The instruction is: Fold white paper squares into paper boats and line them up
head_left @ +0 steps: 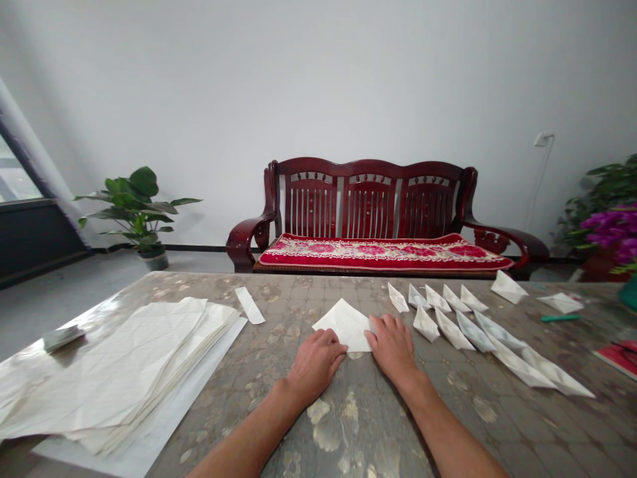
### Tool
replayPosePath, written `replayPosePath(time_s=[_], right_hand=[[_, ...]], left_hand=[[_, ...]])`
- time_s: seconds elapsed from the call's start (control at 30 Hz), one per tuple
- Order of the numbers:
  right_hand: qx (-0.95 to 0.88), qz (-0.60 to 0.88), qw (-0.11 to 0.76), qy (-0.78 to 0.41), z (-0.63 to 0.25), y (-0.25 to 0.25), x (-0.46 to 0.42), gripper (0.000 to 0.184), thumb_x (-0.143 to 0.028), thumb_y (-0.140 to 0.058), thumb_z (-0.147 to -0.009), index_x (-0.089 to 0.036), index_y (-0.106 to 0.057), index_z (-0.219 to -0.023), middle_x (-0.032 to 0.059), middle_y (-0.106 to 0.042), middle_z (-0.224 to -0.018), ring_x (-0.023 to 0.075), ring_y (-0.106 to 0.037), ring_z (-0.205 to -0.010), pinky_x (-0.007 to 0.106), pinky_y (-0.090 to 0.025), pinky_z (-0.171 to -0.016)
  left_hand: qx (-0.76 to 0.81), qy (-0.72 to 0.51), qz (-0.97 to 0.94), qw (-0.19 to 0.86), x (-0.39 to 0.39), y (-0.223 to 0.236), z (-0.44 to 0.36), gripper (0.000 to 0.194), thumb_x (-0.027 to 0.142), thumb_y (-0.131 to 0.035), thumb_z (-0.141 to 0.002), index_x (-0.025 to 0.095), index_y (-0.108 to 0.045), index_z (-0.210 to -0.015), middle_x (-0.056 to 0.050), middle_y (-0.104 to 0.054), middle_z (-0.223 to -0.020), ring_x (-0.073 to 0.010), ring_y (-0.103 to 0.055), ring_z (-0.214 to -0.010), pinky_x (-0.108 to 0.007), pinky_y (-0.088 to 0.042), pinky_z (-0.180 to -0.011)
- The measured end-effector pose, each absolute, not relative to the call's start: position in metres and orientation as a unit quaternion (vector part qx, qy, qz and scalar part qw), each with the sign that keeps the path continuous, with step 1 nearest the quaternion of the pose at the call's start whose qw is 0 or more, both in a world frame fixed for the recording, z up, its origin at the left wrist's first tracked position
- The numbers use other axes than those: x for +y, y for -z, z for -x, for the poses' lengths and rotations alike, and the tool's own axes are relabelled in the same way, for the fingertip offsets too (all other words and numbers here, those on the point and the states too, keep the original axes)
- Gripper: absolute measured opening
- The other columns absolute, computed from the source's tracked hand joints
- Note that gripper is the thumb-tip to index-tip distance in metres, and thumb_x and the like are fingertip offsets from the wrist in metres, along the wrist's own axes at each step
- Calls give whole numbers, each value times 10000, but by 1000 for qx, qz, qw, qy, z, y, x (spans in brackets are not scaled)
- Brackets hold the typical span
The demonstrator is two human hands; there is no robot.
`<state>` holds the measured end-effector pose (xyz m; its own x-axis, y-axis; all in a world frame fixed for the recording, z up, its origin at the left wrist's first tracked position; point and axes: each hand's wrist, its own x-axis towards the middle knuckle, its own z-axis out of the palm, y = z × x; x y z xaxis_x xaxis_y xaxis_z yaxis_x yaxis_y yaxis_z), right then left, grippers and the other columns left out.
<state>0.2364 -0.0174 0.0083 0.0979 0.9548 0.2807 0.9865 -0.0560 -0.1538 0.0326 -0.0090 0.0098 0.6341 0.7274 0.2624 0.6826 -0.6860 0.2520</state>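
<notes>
A white sheet of paper (344,322), folded to a point at its far end, lies on the table between my hands. My left hand (318,358) has curled fingers and thumb on its near left edge. At the right corner, my right hand (395,346) grips the paper with the thumb near its lower edge. The undersides of my fingers are hidden. Several folded paper boats (454,330) stand in rows to the right of my right hand. Beyond my left hand lies a narrow paper strip (249,305).
A stack of paper sheets (114,365) covers the table's left side, with a small box-like object (64,337) by it. On the right are a larger folded paper piece (508,287), a green pen (561,318) and a red book (617,358). A wooden bench (378,206) stands behind the table.
</notes>
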Motion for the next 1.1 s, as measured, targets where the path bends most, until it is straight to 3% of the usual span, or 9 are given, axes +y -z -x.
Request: replayPosePath(time_s=[0.27, 0.47, 0.6, 0.77, 0.93, 1.1], right_hand=[[-716, 679, 135, 92, -233, 7, -18, 429, -390, -495, -933, -231, -513, -1331, 84, -534, -1363, 296, -388, -1272, 451, -246, -1074], [-668, 719, 156, 109, -251, 3, -11, 354, -245, -486, -921, -208, -579, -1260, 103, -595, -1277, 288, -464, -1187, 435, -324, -1001], [-719, 656, 209, 95, -251, -1, -16, 318, -132, -464, -896, -219, -646, -1142, 67, -645, -1135, 230, -512, -1069, 340, -372, -929], [-784, 577, 226, 29, -242, 0, -24, 259, -125, -461, -908, -239, -693, -934, 29, -643, -936, 184, -530, -929, 278, -400, -835], [-785, 583, 210, 28, -241, -1, -24, 238, -162, -467, -925, -241, -687, -970, 33, -634, -955, 186, -524, -935, 284, -391, -828], [-780, 598, 179, 39, -244, -3, -23, 235, -169, -463, -925, -240, -668, -1014, 42, -633, -1011, 194, -522, -976, 294, -376, -842]], left_hand=[[389, -173, -903, 61, -11, -12, -33, 214, 232, -528, -921, 276, -703, -1037, -34, -632, -976, -197, -559, -931, -318, -450, -841], [402, -153, -901, 59, -14, -16, -35, 231, 220, -508, -927, 279, -701, -1039, -42, -629, -978, -200, -560, -939, -311, -456, -822], [412, -125, -902, 38, -19, -18, -40, 218, 234, -483, -940, 236, -701, -931, -52, -623, -943, -204, -572, -921, -303, -464, -783], [416, -113, -902, 22, -27, -16, -44, 205, 242, -470, -948, 217, -662, -878, -45, -618, -912, -192, -588, -848, -302, -471, -742], [391, -123, -912, 9, -25, -14, -41, 140, 237, -527, -919, 233, -656, -973, -47, -627, -978, -224, -573, -938, -363, -469, -836], [398, -140, -905, 57, -19, -15, -37, 230, 234, -572, -896, 282, -655, -1104, -38, -635, -1092, -221, -567, -1055, -404, -428, -966]])
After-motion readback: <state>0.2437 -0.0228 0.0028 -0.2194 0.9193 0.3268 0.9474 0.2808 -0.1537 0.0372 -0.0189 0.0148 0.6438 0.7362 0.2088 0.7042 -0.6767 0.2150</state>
